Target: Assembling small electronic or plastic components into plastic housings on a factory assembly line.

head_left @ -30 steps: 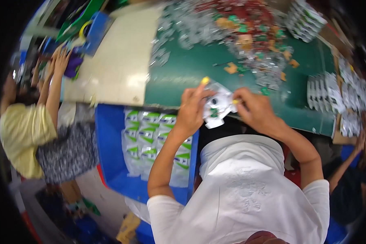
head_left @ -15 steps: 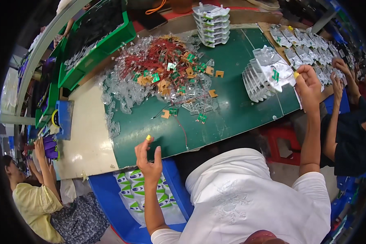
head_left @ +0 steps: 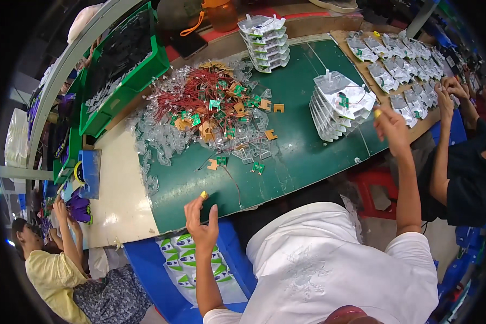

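My right hand (head_left: 392, 129), with a yellow finger cover on one fingertip, hovers just right of a stack of white plastic casings (head_left: 329, 116). Its fingers are loosely apart, and I see nothing held in them. On the top casing lies a small green circuit board (head_left: 344, 100) with a thin dark wire. My left hand (head_left: 201, 224) is raised over the table's near edge, thumb and fingers spread, a yellow cover on one finger. Nearest to it on the table are a wire with a green board (head_left: 221, 161), a tan notched piece (head_left: 212, 164) and another green board (head_left: 257, 168).
A heap of red wires (head_left: 200, 89) and clear plastic parts (head_left: 159, 132) covers the table's left half. Another casing stack (head_left: 264, 46) stands at the back. Bagged parts (head_left: 383, 78) lie far right by a co-worker's hands (head_left: 449, 94). A blue bin (head_left: 237, 245) sits below my left hand.
My right hand has drawn back from the top casing's edge, its fingers loosening from a pinch there. My left hand has shifted slightly right. The whole view has shifted a little.
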